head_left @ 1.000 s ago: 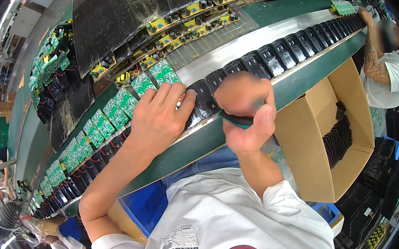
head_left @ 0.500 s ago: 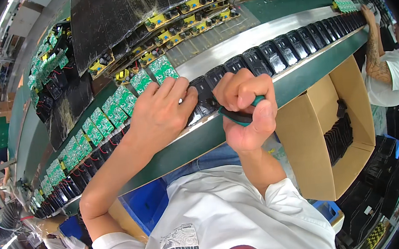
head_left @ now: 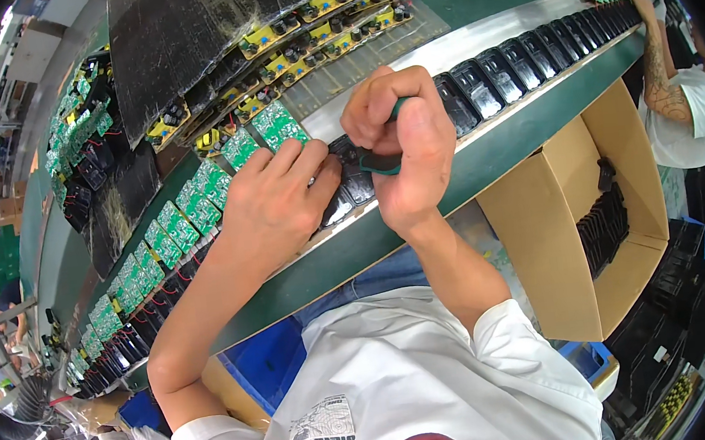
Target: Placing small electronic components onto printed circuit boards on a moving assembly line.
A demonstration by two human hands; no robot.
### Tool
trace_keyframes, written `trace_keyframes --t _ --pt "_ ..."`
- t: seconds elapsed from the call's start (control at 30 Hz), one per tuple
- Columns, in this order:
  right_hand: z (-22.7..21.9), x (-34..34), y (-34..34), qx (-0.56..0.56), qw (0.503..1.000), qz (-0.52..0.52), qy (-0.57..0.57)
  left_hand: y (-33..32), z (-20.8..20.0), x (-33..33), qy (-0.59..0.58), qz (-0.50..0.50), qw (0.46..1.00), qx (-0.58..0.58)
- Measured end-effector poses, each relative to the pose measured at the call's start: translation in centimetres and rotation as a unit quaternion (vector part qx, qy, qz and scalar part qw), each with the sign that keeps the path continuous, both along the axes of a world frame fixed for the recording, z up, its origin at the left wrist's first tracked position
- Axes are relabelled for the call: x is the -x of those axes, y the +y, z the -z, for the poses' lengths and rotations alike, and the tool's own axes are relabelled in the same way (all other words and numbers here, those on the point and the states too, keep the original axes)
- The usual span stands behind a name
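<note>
In my right hand [head_left: 409, 141] is a hand tool with curved green-and-black grips [head_left: 381, 165], like pliers; my fingers hide its working end. The hand is closed and raised over the row of black plastic housings [head_left: 477, 93]. Just left of it, my left hand [head_left: 280, 189] rests on the row, fingers bent and pressed together near a black housing [head_left: 358, 187]. What those fingertips pinch is hidden. Beside the left hand's knuckles lie green circuit boards [head_left: 278, 125], part of a long line with red wires running to the housings.
Black sheets [head_left: 187, 40] with layers of yellow-framed circuit boards [head_left: 301, 58] are stacked behind the row. An open cardboard box [head_left: 546, 260] holding black parts stands at right. A co-worker's tattooed arm [head_left: 656, 81] reaches the line's far right end. A blue bin [head_left: 269, 366] sits below the bench.
My right hand has moved up and slightly left with the tool, which has turned in the grip. My left hand stays at about the same spot on the row.
</note>
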State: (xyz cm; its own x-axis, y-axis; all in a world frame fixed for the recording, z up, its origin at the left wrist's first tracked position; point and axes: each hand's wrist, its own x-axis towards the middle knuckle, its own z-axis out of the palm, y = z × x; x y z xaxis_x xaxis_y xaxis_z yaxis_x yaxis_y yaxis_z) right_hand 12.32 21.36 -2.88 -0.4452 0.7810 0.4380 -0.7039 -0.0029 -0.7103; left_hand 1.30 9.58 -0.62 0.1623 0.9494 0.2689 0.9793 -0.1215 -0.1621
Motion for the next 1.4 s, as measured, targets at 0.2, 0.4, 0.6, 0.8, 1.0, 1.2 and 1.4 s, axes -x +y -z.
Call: trace_keyframes --t 0.2,0.4,0.6,0.8,1.0,1.2,1.4 --pt "1.2 -0.2 -0.3 -0.090 0.996 -0.013 0.026 0.2 -0.2 0.0 -0.003 0.010 1.000 -0.008" --pt "0.4 -0.6 -0.8 -0.036 0.999 0.031 -0.022 0.2 -0.3 -0.3 -0.031 -0.012 0.999 -0.012" --pt "1.6 -3.0 -1.3 -0.078 0.994 0.048 0.065 0.1 -1.0 -1.1 -0.104 -0.050 0.993 -0.025" --pt "1.7 -3.0 -1.6 -0.070 0.995 0.054 0.053 0.0 -0.9 -1.9 -0.189 -0.122 0.974 -0.022" --pt "2.1 -2.9 -1.7 -0.064 0.995 0.056 0.057 0.7 -0.3 -2.7 -0.187 -0.142 0.970 -0.055" --pt "1.9 -3.1 -1.6 -0.059 0.995 0.056 0.056 1.3 -0.3 -3.1 -0.184 -0.156 0.969 -0.055" --pt "2.0 -3.1 -1.6 -0.054 0.995 0.067 0.050 1.7 -0.6 -3.2 -0.164 -0.170 0.971 -0.039"
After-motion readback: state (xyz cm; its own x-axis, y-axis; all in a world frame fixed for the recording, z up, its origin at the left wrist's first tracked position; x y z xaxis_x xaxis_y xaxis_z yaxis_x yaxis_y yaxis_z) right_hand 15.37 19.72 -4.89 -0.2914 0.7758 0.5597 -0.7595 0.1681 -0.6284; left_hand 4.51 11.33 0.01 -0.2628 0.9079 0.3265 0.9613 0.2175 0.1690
